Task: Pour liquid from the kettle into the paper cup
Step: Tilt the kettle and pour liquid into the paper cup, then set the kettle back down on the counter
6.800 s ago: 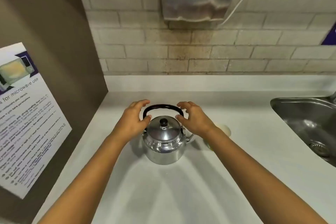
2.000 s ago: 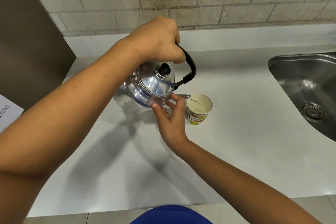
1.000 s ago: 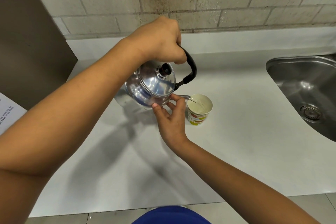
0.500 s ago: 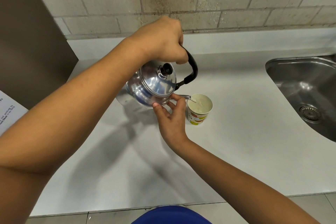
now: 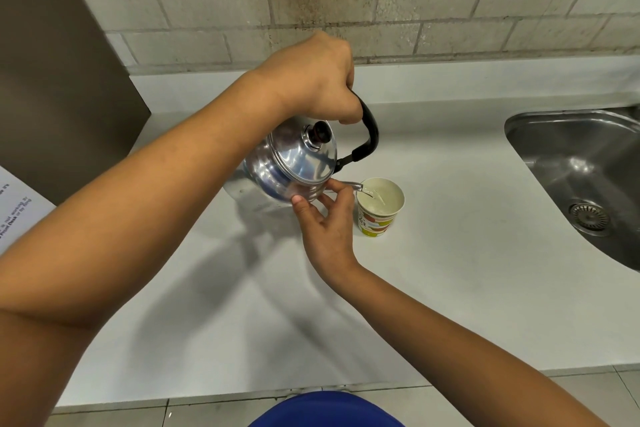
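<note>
A shiny metal kettle [image 5: 294,166] with a black lid knob hangs tilted to the right above the white counter [image 5: 450,288]. My left hand [image 5: 311,80] is closed around its black handle [image 5: 367,135] from above. My right hand [image 5: 325,218] touches the kettle's lower side and the base of the spout with its fingertips. The thin spout [image 5: 353,185] reaches over the rim of a small paper cup [image 5: 380,206] with a green and red print, which stands upright on the counter. A thin clear stream runs from the spout into the cup, which holds liquid.
A steel sink [image 5: 581,177] with a drain lies at the right. A brick wall [image 5: 381,0] backs the counter. A dark panel [image 5: 52,62] with a printed notice [image 5: 14,208] stands at the left. The counter's front edge is near my body.
From resting on the counter between both hands, the kettle has been lifted and tilted over the cup. Over the last second the pose holds steady and liquid keeps flowing.
</note>
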